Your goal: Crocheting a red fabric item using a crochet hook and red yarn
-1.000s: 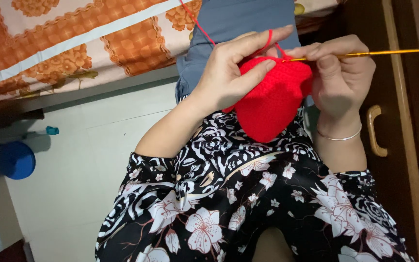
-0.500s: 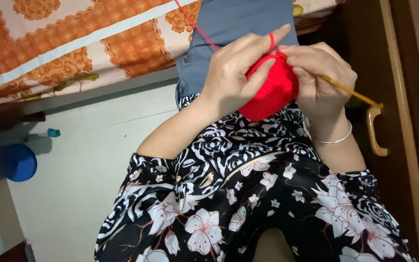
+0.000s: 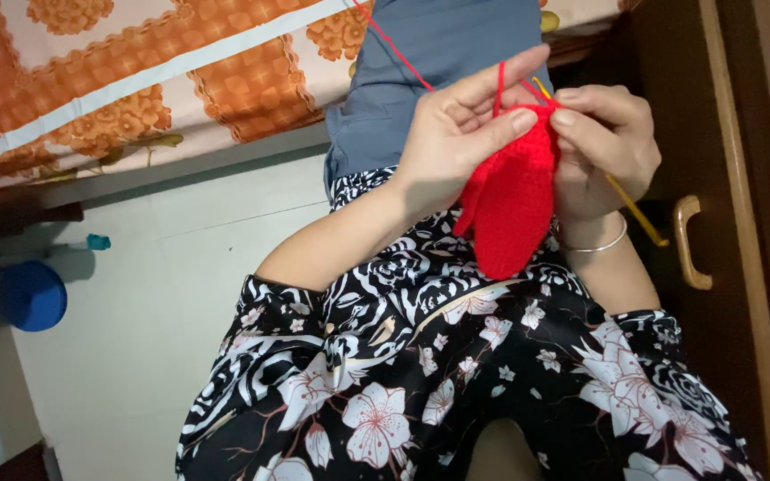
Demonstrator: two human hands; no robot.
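Observation:
My left hand (image 3: 456, 134) pinches the top edge of a red crocheted piece (image 3: 510, 200), with a strand of red yarn (image 3: 394, 49) looped over its index finger and running up and left out of view. My right hand (image 3: 603, 142) grips a thin golden crochet hook (image 3: 634, 209), whose tip pokes up through the red piece near the fingertips while its handle slants down to the right. A silver bangle (image 3: 594, 245) circles the right wrist. The red piece hangs down between both hands above my lap in a black and white floral garment (image 3: 456, 374).
An orange patterned bedsheet (image 3: 135, 80) covers a bed at upper left, with grey cloth (image 3: 438, 62) draped over its edge. A dark wooden door with a brass handle (image 3: 688, 240) stands at right. A blue round object (image 3: 33, 294) lies under the bed, on the white floor (image 3: 162, 294).
The hook's handle has swung from pointing level to the right to slanting down and right. The red piece has turned narrower and now hangs long between the hands.

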